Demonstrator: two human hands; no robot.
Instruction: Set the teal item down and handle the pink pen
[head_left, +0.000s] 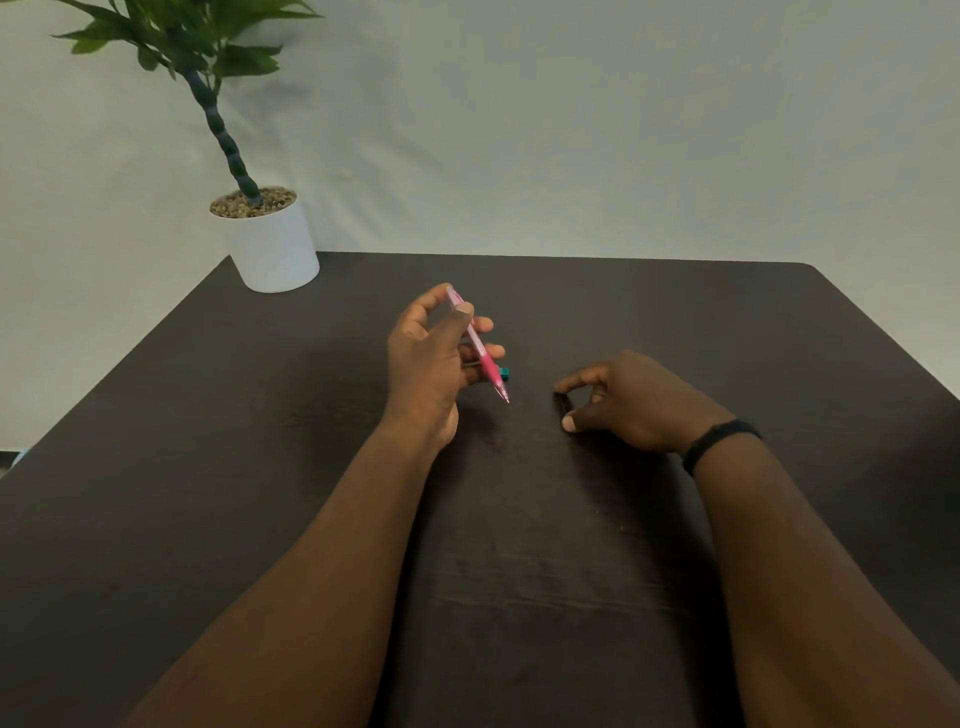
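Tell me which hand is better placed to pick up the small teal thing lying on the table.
Probably the left hand: the teal thing lies just beside its fingers, though it already grips the pink pen. The right hand rests farther off on the table, seemingly holding nothing.

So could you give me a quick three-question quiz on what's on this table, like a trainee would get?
1. Which hand holds the pink pen?
2. True or false: the right hand also grips a pen.
3. Where does the potted plant stand: A) far left corner of the table, B) near right corner, C) between the hands?

Key:
1. The left hand, with the tip pointing down toward the table.
2. False; its fingers are loosely curled by the tabletop, with no pen in them.
3. A.
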